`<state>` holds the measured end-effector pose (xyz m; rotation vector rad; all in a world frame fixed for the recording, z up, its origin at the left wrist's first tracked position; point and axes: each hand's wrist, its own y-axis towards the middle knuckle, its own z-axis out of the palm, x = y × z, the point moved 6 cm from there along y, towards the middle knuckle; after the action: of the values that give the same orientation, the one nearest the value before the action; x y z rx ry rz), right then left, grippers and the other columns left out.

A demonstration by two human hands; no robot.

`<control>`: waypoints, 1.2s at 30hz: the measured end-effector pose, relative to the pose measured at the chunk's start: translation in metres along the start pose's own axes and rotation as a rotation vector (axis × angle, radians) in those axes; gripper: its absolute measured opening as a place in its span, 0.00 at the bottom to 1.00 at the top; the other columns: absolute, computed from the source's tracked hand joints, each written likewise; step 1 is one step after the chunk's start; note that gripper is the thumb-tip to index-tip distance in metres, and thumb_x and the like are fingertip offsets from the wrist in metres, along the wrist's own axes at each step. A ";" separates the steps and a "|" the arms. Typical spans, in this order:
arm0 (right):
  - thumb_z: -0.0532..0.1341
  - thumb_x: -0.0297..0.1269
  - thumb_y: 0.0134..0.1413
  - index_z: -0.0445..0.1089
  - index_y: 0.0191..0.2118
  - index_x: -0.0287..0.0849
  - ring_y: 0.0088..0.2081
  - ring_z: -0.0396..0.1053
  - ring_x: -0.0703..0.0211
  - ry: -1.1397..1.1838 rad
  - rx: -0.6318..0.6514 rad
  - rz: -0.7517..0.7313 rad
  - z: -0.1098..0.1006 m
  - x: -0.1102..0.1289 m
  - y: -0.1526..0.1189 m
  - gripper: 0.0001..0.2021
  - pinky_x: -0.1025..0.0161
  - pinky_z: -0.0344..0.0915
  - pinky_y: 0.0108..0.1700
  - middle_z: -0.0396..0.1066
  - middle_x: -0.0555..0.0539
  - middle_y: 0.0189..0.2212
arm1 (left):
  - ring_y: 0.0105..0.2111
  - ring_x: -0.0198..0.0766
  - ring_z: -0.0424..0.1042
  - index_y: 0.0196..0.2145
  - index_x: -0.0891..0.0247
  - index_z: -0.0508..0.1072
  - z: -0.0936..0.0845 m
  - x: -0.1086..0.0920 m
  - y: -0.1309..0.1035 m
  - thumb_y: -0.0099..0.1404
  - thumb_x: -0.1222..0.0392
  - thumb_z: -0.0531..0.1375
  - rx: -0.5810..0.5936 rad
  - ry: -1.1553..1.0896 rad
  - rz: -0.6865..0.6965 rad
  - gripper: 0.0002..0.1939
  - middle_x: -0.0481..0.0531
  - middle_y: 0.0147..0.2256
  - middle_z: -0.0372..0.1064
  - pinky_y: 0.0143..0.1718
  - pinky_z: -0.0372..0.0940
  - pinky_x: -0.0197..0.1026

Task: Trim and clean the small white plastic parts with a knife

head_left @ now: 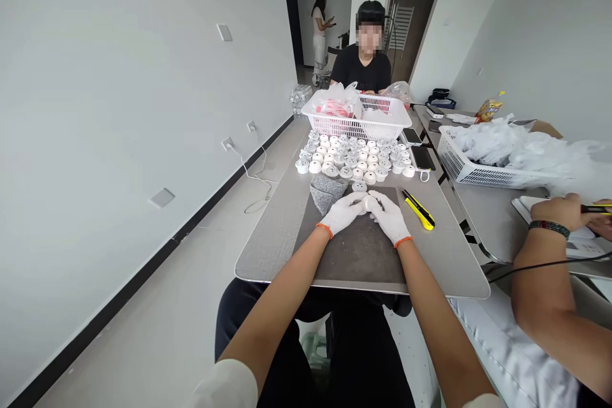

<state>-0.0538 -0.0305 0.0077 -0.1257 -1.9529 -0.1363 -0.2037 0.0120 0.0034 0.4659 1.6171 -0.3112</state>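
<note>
The table supports all items listed below. The dark mat covers its near middle portion. The white basket stands at the far end, behind the rows of white and grey round parts. The gloved left hand and gloved right hand are positioned above the mat, fingertips converging. The grey cloth lies beyond the left hand; the yellow cutter lies to the right of the right hand. The small white piece is located between the two hands, gripped by the bent fingers of both. The fingers partly cover it; its underside cannot be seen. One grey round part sits just beyond the fingertips.
</note>
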 end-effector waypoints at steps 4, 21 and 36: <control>0.58 0.49 0.64 0.70 0.63 0.46 0.32 0.71 0.66 0.049 0.023 -0.007 0.003 -0.004 0.003 0.25 0.66 0.73 0.35 0.75 0.46 0.49 | 0.50 0.42 0.74 0.52 0.62 0.77 -0.001 0.006 0.001 0.64 0.54 0.63 -0.031 -0.122 -0.051 0.20 0.54 0.52 0.75 0.55 0.70 0.44; 0.55 0.47 0.63 0.66 0.66 0.48 0.32 0.73 0.66 -0.004 -0.013 -0.027 0.000 -0.005 0.004 0.27 0.67 0.75 0.33 0.74 0.46 0.49 | 0.49 0.43 0.74 0.49 0.59 0.79 -0.005 -0.010 -0.009 0.61 0.40 0.64 -0.043 -0.056 -0.117 0.25 0.52 0.48 0.77 0.56 0.68 0.43; 0.59 0.55 0.61 0.75 0.54 0.52 0.33 0.75 0.55 0.031 -0.016 -0.036 -0.002 -0.004 0.004 0.21 0.59 0.75 0.33 0.77 0.43 0.40 | 0.42 0.40 0.72 0.39 0.64 0.79 -0.008 -0.013 -0.005 0.63 0.47 0.62 -0.111 0.042 -0.052 0.17 0.51 0.39 0.77 0.49 0.65 0.40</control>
<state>-0.0499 -0.0273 0.0045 -0.0983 -1.9243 -0.1764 -0.2123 0.0098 0.0162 0.3484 1.6799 -0.2504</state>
